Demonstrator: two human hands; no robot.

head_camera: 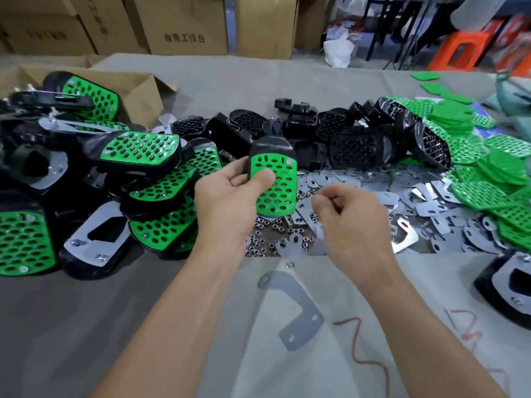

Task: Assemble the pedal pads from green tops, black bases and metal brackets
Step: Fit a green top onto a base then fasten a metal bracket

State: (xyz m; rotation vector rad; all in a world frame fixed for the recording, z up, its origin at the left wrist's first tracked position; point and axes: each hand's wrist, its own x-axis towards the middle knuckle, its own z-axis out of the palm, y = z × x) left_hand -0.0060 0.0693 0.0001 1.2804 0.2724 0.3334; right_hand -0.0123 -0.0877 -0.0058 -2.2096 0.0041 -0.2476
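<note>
My left hand point(230, 196) grips a pedal pad point(274, 179), a green perforated top seated in a black base, upright above the table's middle, thumb pressed on the green face. My right hand point(350, 216) hovers just right of it with fingers curled, thumb and forefinger pinched together; what they hold is too small to tell. Loose black bases point(353, 145) are heaped behind. Green tops point(488, 168) pile up at the right. Flat metal brackets point(431, 208) and small nuts point(267, 242) are strewn under my hands. One bracket point(296, 314) lies alone on the cloth in front.
Assembled pads point(143, 156) are stacked at the left, some into an open cardboard box point(138, 90). Another black base with a bracket point(505, 285) lies at the right edge. Cardboard cartons point(184, 27) stand behind the table; orange stools point(459, 50) are at the far right.
</note>
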